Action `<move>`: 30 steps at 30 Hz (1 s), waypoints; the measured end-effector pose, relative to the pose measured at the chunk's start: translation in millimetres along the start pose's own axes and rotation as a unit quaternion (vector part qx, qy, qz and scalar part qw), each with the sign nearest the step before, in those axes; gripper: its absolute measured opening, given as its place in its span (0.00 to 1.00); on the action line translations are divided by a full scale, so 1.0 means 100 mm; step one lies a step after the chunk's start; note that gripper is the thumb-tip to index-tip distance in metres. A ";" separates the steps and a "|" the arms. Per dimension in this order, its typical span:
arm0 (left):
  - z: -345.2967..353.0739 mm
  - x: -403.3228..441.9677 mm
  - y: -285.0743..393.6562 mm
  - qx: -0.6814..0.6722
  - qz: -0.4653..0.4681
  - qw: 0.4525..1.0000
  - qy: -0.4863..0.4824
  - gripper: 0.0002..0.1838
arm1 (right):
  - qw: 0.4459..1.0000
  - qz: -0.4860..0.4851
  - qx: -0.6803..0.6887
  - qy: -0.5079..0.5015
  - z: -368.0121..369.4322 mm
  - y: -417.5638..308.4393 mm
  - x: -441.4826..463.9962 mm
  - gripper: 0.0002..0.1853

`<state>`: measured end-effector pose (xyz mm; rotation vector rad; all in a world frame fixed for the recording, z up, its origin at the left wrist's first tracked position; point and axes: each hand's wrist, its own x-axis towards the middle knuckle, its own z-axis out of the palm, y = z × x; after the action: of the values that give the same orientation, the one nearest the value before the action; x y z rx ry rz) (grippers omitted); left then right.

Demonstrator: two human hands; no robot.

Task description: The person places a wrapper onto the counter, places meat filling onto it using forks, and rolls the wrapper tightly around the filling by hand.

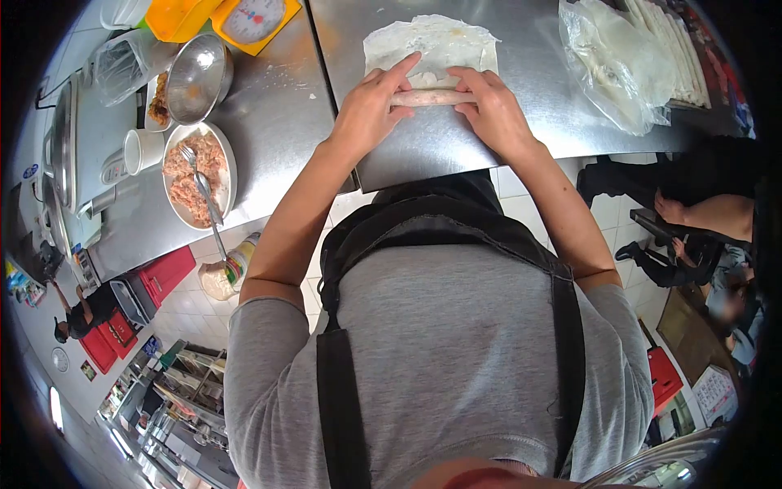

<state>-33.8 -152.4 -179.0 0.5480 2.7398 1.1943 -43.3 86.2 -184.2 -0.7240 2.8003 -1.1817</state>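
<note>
A thin, pale wrapper sheet [432,50] lies on the steel table, its near part rolled into a slim spring roll [432,98]. My left hand [375,104] grips the roll's left end, thumb on the near side and index finger stretched over the sheet. At the other end, my right hand [492,112] holds the roll with bent fingers and thumb. Some of the roll's ends is hidden by my fingers. To the left, an oval white bowl [231,186] contains pink minced filling [189,204], with a fork [204,189] resting in it.
A metal bowl [200,79], white cup [144,151] and yellow scale [254,23] stand at the left. Stacked wrappers [680,57] and a clear plastic bag [612,69] lie at the right. A seam [322,57] divides the steel tabletop. Other people are beyond the table's right side.
</note>
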 end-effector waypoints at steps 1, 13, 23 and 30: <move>-0.01 0.00 -0.01 0.004 0.002 1.000 0.005 0.50 | 0.999 -0.026 -0.010 0.023 0.04 -0.04 0.03 0.32; -0.18 -0.11 -0.10 0.002 -0.044 0.999 -0.011 0.54 | 0.998 -0.048 0.029 0.007 0.33 -0.26 0.16 0.34; -0.22 -0.12 -0.16 -0.016 -0.039 0.999 -0.016 0.53 | 0.998 -0.044 0.039 -0.013 0.46 -0.27 0.22 0.35; -0.25 -0.13 -0.20 -0.016 -0.030 0.999 -0.009 0.51 | 0.997 -0.041 0.062 -0.002 0.48 -0.34 0.25 0.35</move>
<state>-33.1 -187.1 -177.2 0.4669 2.6961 1.2108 -42.2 22.8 -190.7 -0.8375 2.6895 -1.3507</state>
